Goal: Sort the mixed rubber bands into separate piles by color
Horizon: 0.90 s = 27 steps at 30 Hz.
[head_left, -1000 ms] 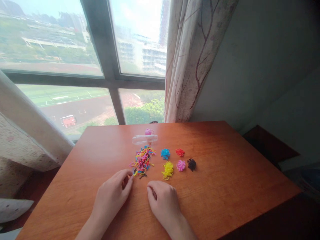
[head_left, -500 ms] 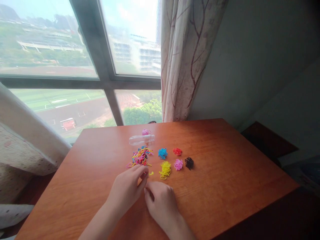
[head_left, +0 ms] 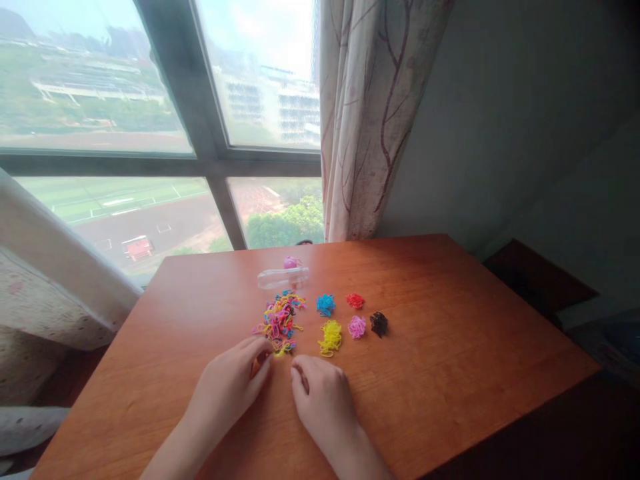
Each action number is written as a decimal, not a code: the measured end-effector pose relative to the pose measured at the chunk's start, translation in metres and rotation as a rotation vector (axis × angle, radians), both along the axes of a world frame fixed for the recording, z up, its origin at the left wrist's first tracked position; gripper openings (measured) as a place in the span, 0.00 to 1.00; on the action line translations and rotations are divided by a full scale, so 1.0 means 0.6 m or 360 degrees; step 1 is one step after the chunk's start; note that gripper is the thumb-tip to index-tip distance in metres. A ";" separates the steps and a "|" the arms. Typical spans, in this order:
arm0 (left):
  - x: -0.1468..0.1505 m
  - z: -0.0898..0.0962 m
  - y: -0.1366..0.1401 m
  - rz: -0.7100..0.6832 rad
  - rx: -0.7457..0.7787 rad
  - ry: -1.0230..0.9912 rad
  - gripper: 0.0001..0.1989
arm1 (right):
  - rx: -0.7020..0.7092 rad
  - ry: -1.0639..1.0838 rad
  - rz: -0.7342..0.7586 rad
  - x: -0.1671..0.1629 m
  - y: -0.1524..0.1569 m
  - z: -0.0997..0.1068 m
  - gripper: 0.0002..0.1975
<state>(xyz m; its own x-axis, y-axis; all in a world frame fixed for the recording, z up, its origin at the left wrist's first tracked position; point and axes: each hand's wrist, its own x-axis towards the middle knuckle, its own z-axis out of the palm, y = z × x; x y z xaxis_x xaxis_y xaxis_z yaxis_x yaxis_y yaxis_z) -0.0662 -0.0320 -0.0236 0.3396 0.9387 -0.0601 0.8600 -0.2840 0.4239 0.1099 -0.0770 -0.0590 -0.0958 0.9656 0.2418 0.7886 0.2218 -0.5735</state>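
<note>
The left hand (head_left: 233, 377) and the right hand (head_left: 323, 393) are bare. Each has a broad, smoothly rounded back that narrows to a bare wrist. The left forearm (head_left: 187, 440) and the right forearm (head_left: 357, 460) are likewise bare over their visible length. Each is slender and even in outline, and each passes out of view at the lower edge. On each hand, the thumb forms a separate, tapered member along the inner side. The knuckles of the right hand form low, rounded ridges. Fingernail detail is too small to resolve; the fingertips are partly hidden.
</note>
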 end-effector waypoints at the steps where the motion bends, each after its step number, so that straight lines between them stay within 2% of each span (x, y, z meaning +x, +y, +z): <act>1: -0.002 0.001 -0.001 0.0007 -0.0030 0.0020 0.10 | -0.0011 -0.0020 0.0003 -0.001 0.000 -0.001 0.07; 8: -0.009 0.009 -0.009 0.0043 -0.0110 0.0103 0.08 | -0.0095 -0.0137 0.0013 -0.005 0.005 0.003 0.05; 15: -0.009 -0.004 -0.011 0.0001 -0.0094 0.0085 0.08 | -0.0136 -0.0197 0.0056 -0.013 0.016 0.023 0.04; 21: -0.008 0.000 -0.011 0.0062 -0.0096 0.0103 0.08 | -0.0208 -0.0225 -0.0066 -0.012 0.026 0.013 0.06; 27: -0.009 -0.004 -0.014 0.0072 -0.0092 0.0022 0.08 | -0.0212 -0.0230 0.0047 -0.018 0.032 0.016 0.07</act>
<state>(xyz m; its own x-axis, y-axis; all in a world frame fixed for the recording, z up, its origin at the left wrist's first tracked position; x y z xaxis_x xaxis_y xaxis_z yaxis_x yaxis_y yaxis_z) -0.0719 -0.0402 -0.0263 0.2956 0.9478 -0.1194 0.8773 -0.2199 0.4265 0.0992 -0.0576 -0.0495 -0.1490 0.9844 0.0940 0.8592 0.1760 -0.4805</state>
